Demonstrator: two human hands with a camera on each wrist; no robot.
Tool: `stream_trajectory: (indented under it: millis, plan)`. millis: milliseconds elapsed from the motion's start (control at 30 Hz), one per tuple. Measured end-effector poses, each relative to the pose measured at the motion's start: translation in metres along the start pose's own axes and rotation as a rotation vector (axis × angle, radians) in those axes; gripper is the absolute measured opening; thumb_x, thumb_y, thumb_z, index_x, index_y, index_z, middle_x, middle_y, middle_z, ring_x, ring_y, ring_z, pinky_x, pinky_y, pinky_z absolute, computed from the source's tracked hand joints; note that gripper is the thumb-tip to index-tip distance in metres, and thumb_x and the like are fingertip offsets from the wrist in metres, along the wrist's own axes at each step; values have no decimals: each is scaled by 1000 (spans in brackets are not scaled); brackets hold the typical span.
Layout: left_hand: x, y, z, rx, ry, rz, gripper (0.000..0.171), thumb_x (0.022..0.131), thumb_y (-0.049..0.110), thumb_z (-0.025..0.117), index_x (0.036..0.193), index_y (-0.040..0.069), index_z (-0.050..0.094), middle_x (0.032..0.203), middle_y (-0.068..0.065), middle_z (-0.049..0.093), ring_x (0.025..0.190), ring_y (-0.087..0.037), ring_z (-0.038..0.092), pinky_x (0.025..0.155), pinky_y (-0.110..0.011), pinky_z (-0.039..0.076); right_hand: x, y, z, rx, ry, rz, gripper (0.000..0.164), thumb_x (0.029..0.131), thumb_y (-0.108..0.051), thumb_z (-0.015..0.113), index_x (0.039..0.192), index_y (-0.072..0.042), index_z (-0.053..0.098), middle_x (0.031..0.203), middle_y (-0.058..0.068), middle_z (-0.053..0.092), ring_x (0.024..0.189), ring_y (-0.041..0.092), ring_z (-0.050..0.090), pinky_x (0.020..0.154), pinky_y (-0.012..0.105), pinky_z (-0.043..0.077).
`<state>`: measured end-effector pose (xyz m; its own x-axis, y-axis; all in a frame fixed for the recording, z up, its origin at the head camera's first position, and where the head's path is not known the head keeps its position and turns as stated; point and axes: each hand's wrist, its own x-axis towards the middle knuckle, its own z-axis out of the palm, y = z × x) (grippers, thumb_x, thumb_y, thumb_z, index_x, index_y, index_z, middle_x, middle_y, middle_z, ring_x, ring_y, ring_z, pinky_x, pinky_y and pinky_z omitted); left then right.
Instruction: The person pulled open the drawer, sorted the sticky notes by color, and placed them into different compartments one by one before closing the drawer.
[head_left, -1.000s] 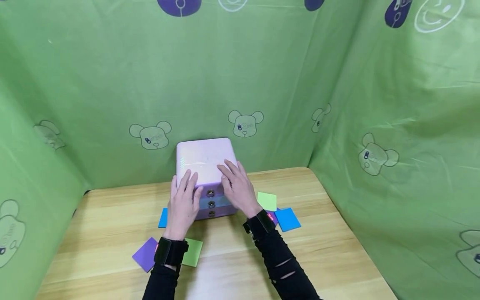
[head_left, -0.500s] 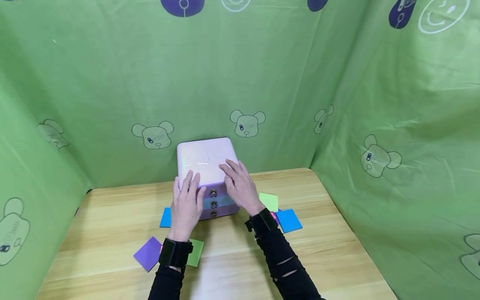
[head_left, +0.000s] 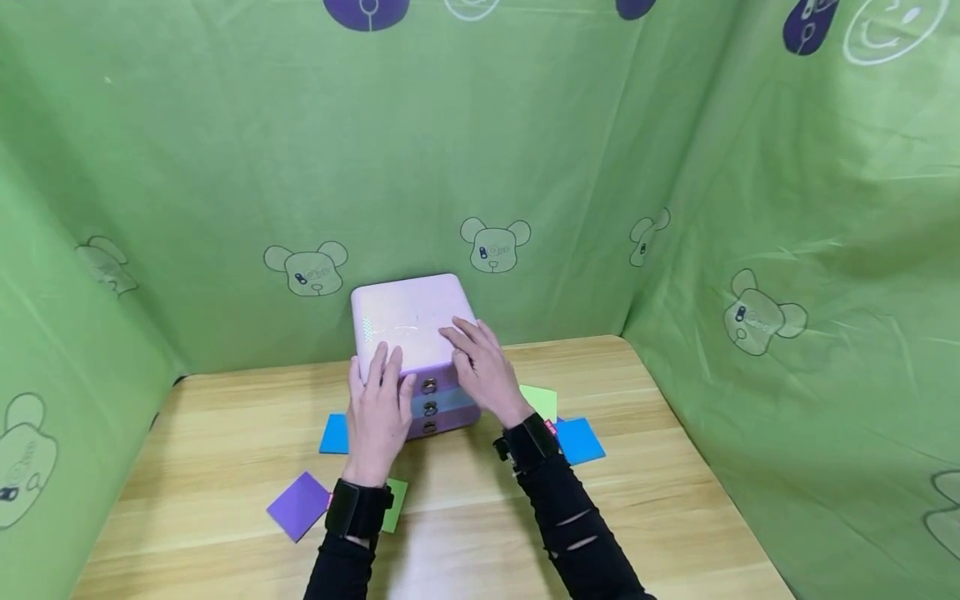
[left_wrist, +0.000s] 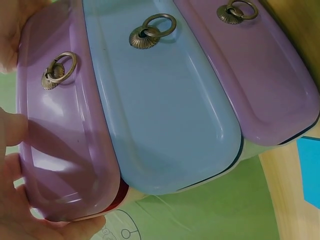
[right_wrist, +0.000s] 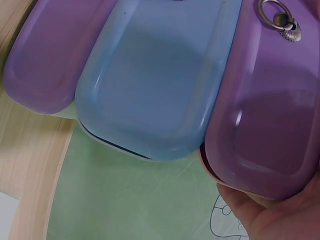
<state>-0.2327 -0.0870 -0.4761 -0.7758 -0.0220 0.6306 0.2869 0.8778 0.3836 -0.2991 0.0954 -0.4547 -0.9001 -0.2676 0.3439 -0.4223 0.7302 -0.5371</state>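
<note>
A small drawer box (head_left: 408,310) with a shiny lilac top stands at the back of the table. Its fronts are a purple top drawer (left_wrist: 75,115), a blue middle drawer (left_wrist: 165,100) and a purple bottom drawer (left_wrist: 265,75), each with a bronze ring pull. My left hand (head_left: 378,421) rests fingertips on the top's front left edge, its thumb by the top drawer front. On the right front edge lies my right hand (head_left: 487,373), fingertips on the top; in the right wrist view a finger shows along the box's side. A thin dark gap shows behind the top drawer front.
Left of the box lie a blue card (head_left: 333,433), a purple card (head_left: 297,507) and a green card (head_left: 393,507), partly covered by my left arm. A light green card (head_left: 542,402) and another blue card (head_left: 581,440) lie right. A green curtain (head_left: 225,167) surrounds the table.
My left hand has shifted slightly to the right at the box's front edge, and the box's front has turned very slightly right. The right hand keeps nearly the same place on the top.
</note>
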Motion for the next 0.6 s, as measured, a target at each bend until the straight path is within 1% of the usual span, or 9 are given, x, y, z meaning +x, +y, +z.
stream_trajectory:
  millis: [100, 267, 500, 600]
  plan:
    - [0, 3, 1, 22, 21, 5, 46, 104, 28, 56, 142, 1, 56, 149, -24, 54, 141, -51, 43, 124, -60, 30, 1, 1, -2, 19, -18, 3, 46, 105, -24, 37, 147, -26, 54, 163, 4, 40, 156, 37, 25, 126, 63, 23]
    - [-2, 8, 3, 28, 20, -12, 47, 105, 29, 54, 143, 2, 55, 149, -24, 54, 140, -53, 43, 124, -61, 31, 2, 5, -5, 34, -24, -13, 47, 104, -23, 36, 149, -24, 52, 163, 5, 40, 156, 38, 25, 126, 62, 21]
    - [-5, 12, 4, 38, 31, -45, 47, 105, 31, 54, 143, 3, 55, 150, -23, 53, 139, -56, 42, 117, -64, 39, 2, 9, -5, 44, -24, -47, 48, 104, -23, 36, 150, -22, 50, 163, 5, 41, 156, 35, 25, 128, 60, 20]
    - [-6, 13, 4, 59, 29, -49, 47, 105, 31, 54, 143, 4, 55, 151, -22, 53, 138, -56, 43, 118, -64, 38, 3, 10, -6, 52, -36, -51, 48, 105, -23, 36, 150, -22, 50, 163, 6, 40, 157, 35, 25, 128, 60, 20]
